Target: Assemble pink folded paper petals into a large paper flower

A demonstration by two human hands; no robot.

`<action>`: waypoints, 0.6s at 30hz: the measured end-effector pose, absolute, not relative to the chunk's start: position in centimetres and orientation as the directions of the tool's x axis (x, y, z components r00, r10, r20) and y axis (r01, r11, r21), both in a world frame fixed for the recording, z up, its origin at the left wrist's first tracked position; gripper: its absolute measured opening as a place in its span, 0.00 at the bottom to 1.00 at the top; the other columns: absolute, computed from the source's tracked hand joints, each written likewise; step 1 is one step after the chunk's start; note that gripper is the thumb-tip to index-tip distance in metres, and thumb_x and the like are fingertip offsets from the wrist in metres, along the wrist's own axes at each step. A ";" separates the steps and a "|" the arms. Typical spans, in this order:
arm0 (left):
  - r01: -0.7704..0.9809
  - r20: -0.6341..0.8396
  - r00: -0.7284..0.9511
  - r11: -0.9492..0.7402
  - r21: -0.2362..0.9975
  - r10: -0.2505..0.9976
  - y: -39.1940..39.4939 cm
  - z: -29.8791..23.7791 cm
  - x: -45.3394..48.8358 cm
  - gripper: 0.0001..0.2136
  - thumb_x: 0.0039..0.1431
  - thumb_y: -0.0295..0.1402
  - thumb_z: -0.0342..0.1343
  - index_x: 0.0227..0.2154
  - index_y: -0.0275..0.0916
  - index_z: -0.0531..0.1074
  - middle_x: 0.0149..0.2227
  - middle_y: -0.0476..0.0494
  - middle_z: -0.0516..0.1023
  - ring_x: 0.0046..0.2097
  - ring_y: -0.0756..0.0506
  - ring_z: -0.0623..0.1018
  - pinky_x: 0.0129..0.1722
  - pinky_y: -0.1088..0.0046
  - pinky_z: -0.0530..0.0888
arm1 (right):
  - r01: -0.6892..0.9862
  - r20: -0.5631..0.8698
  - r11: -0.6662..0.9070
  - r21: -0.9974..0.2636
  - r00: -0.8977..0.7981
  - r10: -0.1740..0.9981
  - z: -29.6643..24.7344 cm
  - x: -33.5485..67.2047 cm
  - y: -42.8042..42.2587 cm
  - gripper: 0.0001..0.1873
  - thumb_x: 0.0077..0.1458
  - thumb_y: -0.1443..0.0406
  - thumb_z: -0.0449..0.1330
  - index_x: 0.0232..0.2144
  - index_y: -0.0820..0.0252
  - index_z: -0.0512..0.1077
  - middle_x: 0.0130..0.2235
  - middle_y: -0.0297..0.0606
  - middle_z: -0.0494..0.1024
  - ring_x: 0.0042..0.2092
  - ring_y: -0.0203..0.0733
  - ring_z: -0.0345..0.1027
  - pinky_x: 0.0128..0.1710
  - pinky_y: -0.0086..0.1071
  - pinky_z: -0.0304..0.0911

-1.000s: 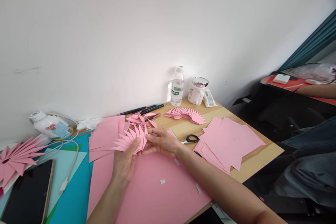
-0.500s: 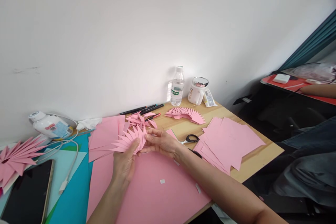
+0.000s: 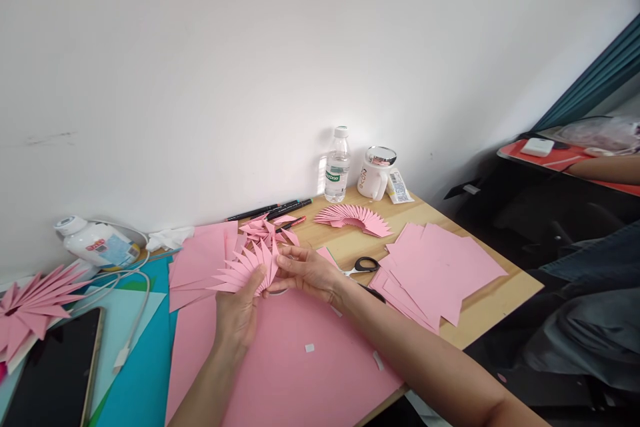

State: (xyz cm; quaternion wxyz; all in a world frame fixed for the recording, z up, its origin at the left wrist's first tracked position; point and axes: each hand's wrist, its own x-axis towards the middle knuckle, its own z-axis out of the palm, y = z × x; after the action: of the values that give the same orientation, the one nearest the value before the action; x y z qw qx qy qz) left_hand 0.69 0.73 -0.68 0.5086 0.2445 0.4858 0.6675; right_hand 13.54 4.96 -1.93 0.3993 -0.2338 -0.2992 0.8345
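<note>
A fan of folded pink paper [image 3: 249, 268], with several pointed blades, is held up over a large pink sheet [image 3: 300, 380]. My left hand [image 3: 240, 307] grips its lower edge, thumb across the front of the folds. On the fan's right end, the fingers of my right hand [image 3: 307, 271] pinch the last blade. Behind the fan lies a pile of loose folded pink pieces [image 3: 263, 230]. Scissors [image 3: 363, 266] with black handles rest beyond my right wrist, partly hidden by the forearm.
A curved pink paper fan [image 3: 354, 217] lies before a water bottle [image 3: 338, 167] and white mug [image 3: 376, 177]. Pink sheets [image 3: 445, 267] are stacked right. At left are a phone [image 3: 57, 367], pink pinwheel [image 3: 33, 310], cable [image 3: 143, 313] and white bottle [image 3: 97, 242]. Another person's arm [image 3: 607, 170] shows far right.
Almost nothing differs. Both hands keep their grip on the paper fan, and the view has shifted very slightly.
</note>
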 end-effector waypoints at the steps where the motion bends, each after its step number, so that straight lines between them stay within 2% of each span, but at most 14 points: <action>1: -0.442 -0.164 -0.366 -0.016 0.897 0.916 0.8 -0.7 0.7 0.20 0.33 0.26 0.69 0.35 0.37 0.74 0.31 0.48 0.76 0.27 0.50 0.73 0.17 0.78 0.66 | -0.528 -0.149 -0.495 -0.690 -0.566 0.811 -1.9 13.5 4.9 0.21 0.36 0.61 0.72 0.29 0.65 0.67 0.24 0.29 0.70 0.30 0.35 0.71 0.38 0.41 0.72; 8: -0.452 -0.181 -0.374 -0.009 0.892 0.910 0.9 -0.7 0.5 0.20 0.31 0.27 0.70 0.33 0.36 0.75 0.29 0.49 0.75 0.26 0.51 0.71 0.17 0.78 0.66 | -0.472 -0.127 -0.439 -0.764 -0.558 0.820 -1.3 13.5 4.5 0.29 0.21 0.66 0.75 0.30 0.65 0.68 0.26 0.30 0.73 0.29 0.38 0.72 0.37 0.41 0.72; 13: -0.452 -0.167 -0.375 -0.023 0.892 0.912 0.9 -0.8 0.5 0.22 0.31 0.27 0.71 0.35 0.37 0.75 0.29 0.50 0.75 0.26 0.52 0.71 0.16 0.79 0.65 | -0.461 -0.124 -0.386 -0.799 -0.503 0.855 -1.5 13.1 4.2 0.29 0.22 0.64 0.75 0.30 0.64 0.69 0.25 0.30 0.72 0.27 0.37 0.72 0.34 0.37 0.72; 18: -0.436 -0.168 -0.393 -0.022 0.900 0.904 1.0 -0.8 0.5 0.18 0.31 0.28 0.70 0.31 0.36 0.75 0.26 0.50 0.74 0.25 0.53 0.70 0.18 0.78 0.66 | -0.460 -0.076 -0.319 -0.829 -0.473 0.878 -1.8 12.8 3.9 0.27 0.24 0.60 0.74 0.29 0.64 0.70 0.26 0.30 0.73 0.27 0.34 0.71 0.35 0.35 0.71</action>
State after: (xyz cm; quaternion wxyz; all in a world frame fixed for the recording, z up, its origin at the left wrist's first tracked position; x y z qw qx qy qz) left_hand 0.53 0.97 -0.81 0.4968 0.2380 0.4920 0.6742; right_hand 12.84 3.93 -1.83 0.4367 -0.2702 -0.3869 0.7659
